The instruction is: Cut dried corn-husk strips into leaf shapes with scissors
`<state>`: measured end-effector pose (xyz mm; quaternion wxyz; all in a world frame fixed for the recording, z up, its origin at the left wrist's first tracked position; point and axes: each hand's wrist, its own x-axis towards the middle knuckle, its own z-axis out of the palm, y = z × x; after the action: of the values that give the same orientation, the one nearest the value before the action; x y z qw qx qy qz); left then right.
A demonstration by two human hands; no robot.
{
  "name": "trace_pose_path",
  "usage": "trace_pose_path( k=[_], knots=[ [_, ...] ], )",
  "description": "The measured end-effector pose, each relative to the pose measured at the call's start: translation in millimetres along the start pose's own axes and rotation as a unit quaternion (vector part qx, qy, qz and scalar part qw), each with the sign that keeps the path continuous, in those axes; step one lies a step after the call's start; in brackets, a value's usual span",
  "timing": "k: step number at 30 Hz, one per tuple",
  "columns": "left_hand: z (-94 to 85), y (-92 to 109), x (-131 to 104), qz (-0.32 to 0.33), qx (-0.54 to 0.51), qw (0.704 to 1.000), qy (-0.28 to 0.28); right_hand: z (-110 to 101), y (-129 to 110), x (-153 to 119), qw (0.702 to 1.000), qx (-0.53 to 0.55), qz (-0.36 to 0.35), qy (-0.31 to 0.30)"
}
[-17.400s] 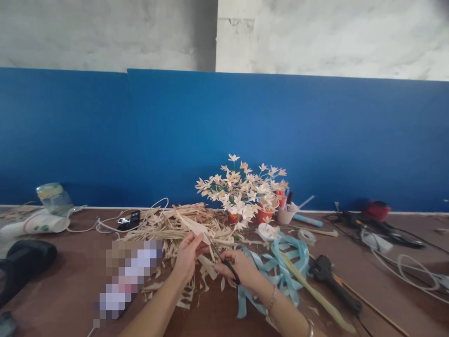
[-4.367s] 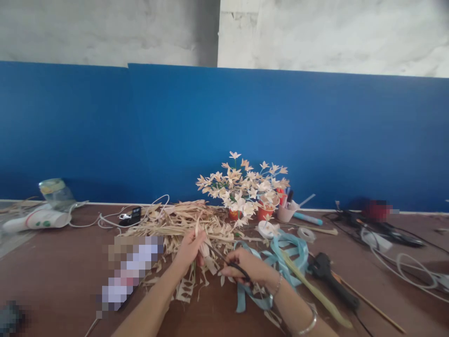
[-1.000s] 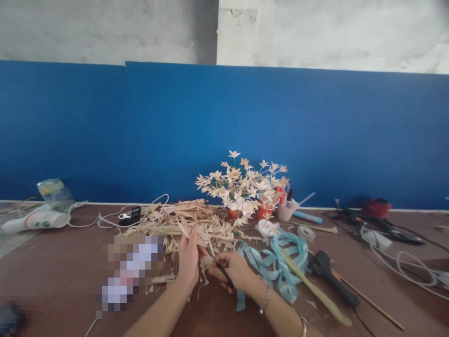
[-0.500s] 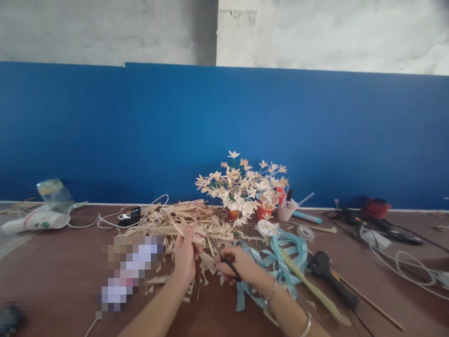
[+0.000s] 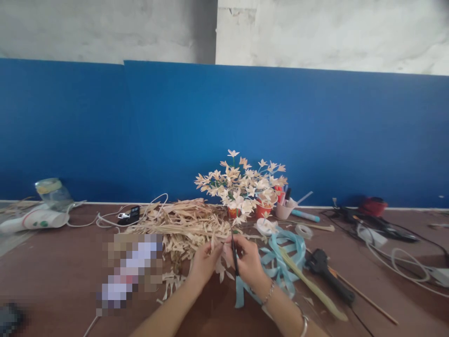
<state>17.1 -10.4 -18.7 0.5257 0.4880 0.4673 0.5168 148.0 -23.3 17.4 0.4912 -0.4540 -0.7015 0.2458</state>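
Observation:
My left hand [image 5: 203, 264] and my right hand [image 5: 248, 262] meet over the near edge of a heap of pale dry husk strips [image 5: 185, 215]. My left fingers pinch a small pale husk piece [image 5: 214, 241], partly hidden by the fingers. A pair of black-handled scissors [image 5: 234, 255] is held in my right hand, blades pointing up and away. The right thumb and fingertips also reach the piece by the left fingers; what exactly they pinch is too small to make out. Cut husk scraps [image 5: 221, 269] hang or lie just below the hands.
Pale husk flowers [image 5: 242, 182] stand in small red pots [image 5: 264, 210] behind the hands. Right lie blue ribbon [image 5: 287, 252], a tape roll [image 5: 303, 231], a black glue gun [image 5: 329, 276] and a stick [image 5: 368, 299]. A paper cup [image 5: 45, 219], jar [image 5: 54, 194] and cables are left.
My hands have come together, the left moving right and slightly nearer. The scissors have swung from the husk piece to point upright within my right hand.

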Motion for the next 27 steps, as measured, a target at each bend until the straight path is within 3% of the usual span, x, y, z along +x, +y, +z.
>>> trace_pose_path(
  k=[3,7,10,14,19,27],
  knots=[
    [-7.5,5,5,0.027,-0.004,0.999,0.044,1,3,1,1.0,-0.002,0.011,0.003],
    [-18.4,16,10,0.0,-0.053,0.989,0.137,5,5,3,0.998,0.017,0.051,-0.026],
    [-25.3,26,12,-0.006,-0.09,0.977,0.193,10,6,4,0.985,0.056,0.115,-0.115],
    [-30.3,34,14,0.022,-0.126,0.961,0.247,15,5,3,0.939,0.093,0.219,-0.246],
    [-29.2,37,14,0.03,-0.127,0.953,0.272,12,-2,1,0.894,0.137,0.28,-0.321],
    [-26.3,27,12,0.029,-0.091,0.966,0.241,9,-1,0,0.88,0.19,0.28,-0.334]
  ],
)
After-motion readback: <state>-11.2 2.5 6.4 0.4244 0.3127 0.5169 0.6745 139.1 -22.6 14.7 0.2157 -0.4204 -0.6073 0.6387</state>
